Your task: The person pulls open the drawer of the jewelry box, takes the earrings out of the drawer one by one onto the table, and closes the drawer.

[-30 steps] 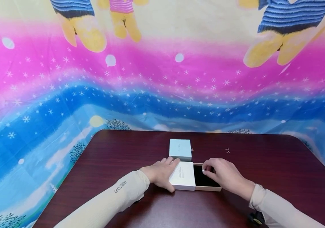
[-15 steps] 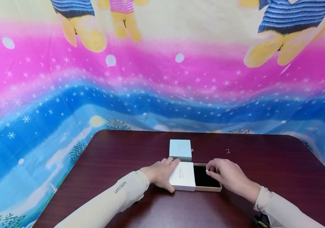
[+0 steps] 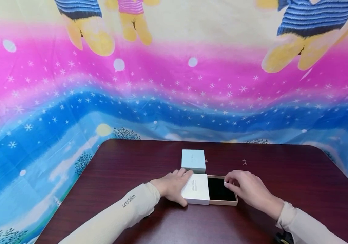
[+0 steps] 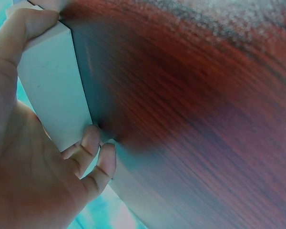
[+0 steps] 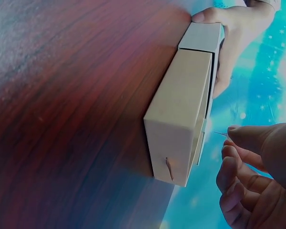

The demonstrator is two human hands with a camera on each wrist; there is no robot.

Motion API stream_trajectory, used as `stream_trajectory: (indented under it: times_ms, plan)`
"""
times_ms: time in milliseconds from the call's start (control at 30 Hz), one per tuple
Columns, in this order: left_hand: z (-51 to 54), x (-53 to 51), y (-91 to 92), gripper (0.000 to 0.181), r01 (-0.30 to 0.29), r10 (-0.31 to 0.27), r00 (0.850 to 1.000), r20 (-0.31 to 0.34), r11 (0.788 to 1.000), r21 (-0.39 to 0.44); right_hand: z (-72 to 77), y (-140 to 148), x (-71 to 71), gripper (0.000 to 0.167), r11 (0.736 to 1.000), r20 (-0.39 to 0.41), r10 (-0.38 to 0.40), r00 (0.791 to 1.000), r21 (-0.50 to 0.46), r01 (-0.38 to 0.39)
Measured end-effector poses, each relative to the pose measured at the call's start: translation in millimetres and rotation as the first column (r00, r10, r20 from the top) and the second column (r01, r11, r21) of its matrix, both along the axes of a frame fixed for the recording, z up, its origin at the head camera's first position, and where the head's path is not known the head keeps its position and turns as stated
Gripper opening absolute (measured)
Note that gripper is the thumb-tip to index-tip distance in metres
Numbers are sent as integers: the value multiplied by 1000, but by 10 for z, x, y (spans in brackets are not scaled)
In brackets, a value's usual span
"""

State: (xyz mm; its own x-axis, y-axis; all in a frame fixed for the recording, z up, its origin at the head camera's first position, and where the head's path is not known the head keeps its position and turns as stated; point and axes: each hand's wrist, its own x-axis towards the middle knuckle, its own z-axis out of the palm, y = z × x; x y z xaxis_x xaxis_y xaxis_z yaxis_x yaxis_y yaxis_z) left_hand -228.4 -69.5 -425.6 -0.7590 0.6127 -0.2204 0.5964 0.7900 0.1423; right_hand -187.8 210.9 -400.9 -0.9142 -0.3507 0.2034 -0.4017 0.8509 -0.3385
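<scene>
My left hand [image 3: 174, 188] grips the white box sleeve [image 3: 197, 189], thumb at the near side and fingers at the far side; the left wrist view shows that hand around the box end [image 4: 55, 88]. Out of the sleeve's right side extends a beige drawer [image 3: 223, 202] with a black lining [image 3: 219, 189]. Above the drawer's right part, my right hand [image 3: 247, 186] pinches a tiny earring-like piece [image 3: 225, 183] with a whitish dot. In the right wrist view its thin metal pin [image 5: 220, 133] sticks out from between thumb and finger, apart from the drawer.
Just behind the white sleeve stands a pale blue box [image 3: 193, 159] with a small tab at its right. Two thin, small silvery pieces [image 3: 244, 162] lie further right on the dark red wooden table [image 3: 137, 159]. A printed cloth [image 3: 174, 84] hangs behind the table.
My right hand has shifted slightly to the right over the drawer, still pinching the tiny piece, and more of the black lining shows. The left hand stays on the sleeve.
</scene>
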Motion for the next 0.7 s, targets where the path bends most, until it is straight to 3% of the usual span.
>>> stream_trajectory:
  times_ms: [700]
  plan:
    - [6,3,-3,109,4,-4,1000,-4,1000,4,-12,141,15,5,1000,-32,-21,999,-11,20]
